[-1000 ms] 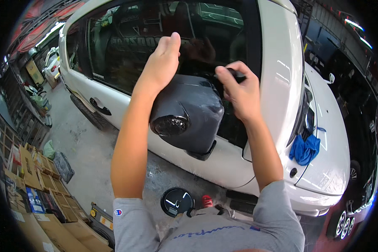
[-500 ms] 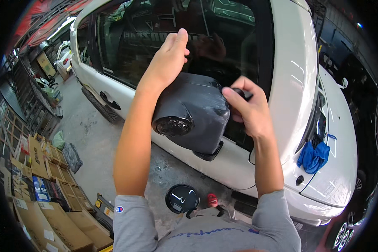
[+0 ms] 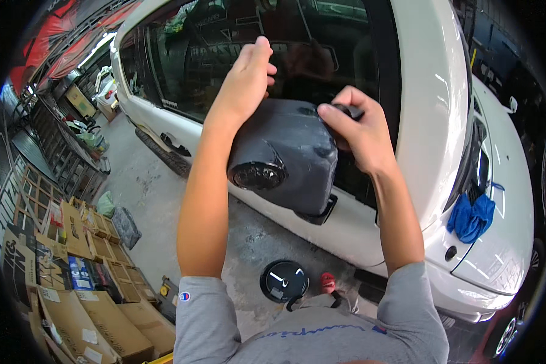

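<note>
A dark grey side-mirror housing (image 3: 288, 151) with whitish smudges and a round glossy inset (image 3: 258, 175) sticks out from a white vehicle (image 3: 424, 176). My left hand (image 3: 244, 82) is at its upper left edge, fingers extended upward and holding nothing visible; whether the palm touches the housing I cannot tell. My right hand (image 3: 358, 133) grips a small black object (image 3: 353, 113) at the housing's upper right corner, thumb on top. Its lower fingers are partly hidden behind the housing. The vehicle's dark side window (image 3: 297, 54) lies behind both hands.
A blue cloth (image 3: 470, 218) hangs on the bodywork at right. A black round object (image 3: 284, 280) is on the concrete floor (image 3: 151, 194) by a red shoe (image 3: 327, 282). Cardboard boxes (image 3: 94, 321) pile up at lower left. A dark vehicle stands at far right.
My right hand dipped, then rose again with the black object at the corner. My left hand has moved slightly up. The whole view has shifted, with the car now further right.
</note>
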Available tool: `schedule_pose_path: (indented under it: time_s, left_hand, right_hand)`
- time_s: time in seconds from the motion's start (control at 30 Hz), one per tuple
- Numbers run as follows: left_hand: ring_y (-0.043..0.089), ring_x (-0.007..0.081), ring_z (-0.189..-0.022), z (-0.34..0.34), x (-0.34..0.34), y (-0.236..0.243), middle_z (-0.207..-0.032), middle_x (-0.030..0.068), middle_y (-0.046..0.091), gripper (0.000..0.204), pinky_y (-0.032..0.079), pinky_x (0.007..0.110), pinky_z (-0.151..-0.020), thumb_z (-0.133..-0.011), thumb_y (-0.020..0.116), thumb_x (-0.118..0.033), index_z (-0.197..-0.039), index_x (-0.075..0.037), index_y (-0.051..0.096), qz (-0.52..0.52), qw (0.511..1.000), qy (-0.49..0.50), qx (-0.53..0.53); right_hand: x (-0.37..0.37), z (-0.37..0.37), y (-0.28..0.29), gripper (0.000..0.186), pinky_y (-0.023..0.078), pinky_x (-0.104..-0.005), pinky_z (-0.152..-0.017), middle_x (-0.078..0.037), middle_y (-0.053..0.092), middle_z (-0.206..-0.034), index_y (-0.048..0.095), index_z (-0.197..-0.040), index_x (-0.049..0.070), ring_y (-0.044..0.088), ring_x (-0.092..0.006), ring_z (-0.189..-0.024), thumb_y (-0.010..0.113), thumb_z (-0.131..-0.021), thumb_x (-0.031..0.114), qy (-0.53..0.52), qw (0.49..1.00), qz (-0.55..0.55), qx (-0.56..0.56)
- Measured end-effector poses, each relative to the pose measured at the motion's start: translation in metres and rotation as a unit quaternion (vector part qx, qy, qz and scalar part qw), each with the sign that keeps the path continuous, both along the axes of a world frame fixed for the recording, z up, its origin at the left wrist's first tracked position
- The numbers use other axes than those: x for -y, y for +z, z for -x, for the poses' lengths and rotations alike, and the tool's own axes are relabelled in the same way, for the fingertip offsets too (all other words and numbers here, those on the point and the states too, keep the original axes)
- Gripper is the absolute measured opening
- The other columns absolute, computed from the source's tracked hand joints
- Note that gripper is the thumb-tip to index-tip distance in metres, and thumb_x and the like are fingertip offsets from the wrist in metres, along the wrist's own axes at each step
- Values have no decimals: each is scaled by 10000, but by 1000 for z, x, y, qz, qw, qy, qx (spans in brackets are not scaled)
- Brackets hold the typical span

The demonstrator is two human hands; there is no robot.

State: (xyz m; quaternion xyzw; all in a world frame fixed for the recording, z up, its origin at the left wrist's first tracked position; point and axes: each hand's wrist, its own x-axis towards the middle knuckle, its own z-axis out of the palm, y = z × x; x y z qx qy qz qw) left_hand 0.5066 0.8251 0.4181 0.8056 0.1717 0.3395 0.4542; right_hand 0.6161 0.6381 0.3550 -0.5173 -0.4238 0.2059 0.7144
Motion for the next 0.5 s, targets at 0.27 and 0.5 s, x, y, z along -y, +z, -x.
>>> schedule_pose_path:
  time_s: [0.27, 0.5]
  left_hand:
    - [619, 239, -1009, 4, 6, 4, -1130, 151, 636, 660, 507, 386, -866, -1044, 340, -607, -1330, -37, 510, 4, 1000, 16, 1]
    - [637, 244, -1013, 3, -3, -2, -1147, 158, 643, 668, 531, 388, -841, -1042, 352, -614, -1323, -34, 528, 8, 1000, 18, 11]
  right_hand:
    - [-2, 5, 3, 220, 381, -211, -498, 23, 584, -720, 604, -799, 61, 493, -32, -586, 771, -891, 172, -13, 1000, -10, -2]
    - [-9, 6, -5, 204, 333, -199, -458, 32, 583, -704, 614, -814, 66, 472, -22, -539, 769, -905, 164, 9, 998, -25, -64]
